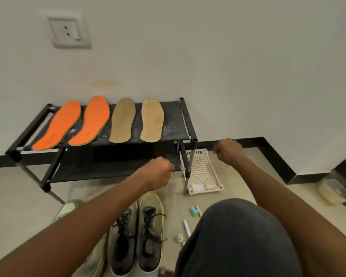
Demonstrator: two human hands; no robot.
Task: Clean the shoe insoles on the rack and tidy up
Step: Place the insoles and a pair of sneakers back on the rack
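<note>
A black two-shelf rack (174, 125) stands against the wall. Its top shelf carries two orange insoles (57, 126) (92, 121) on the left and two tan insoles (122, 120) (152, 119) on the right, all lying flat side by side. My left hand (158, 169) hovers in front of the lower shelf with curled fingers; whether it holds anything is hidden. My right hand (229, 150) is curled above a white perforated basket (203, 170) to the right of the rack, and its palm faces away.
A pair of dark laced shoes (137, 232) and a pale green shoe (68, 208) sit on the floor below my left arm. Small tubes and a teal bottle (194, 211) lie near my knee. A lidded plastic box (333, 191) is at far right.
</note>
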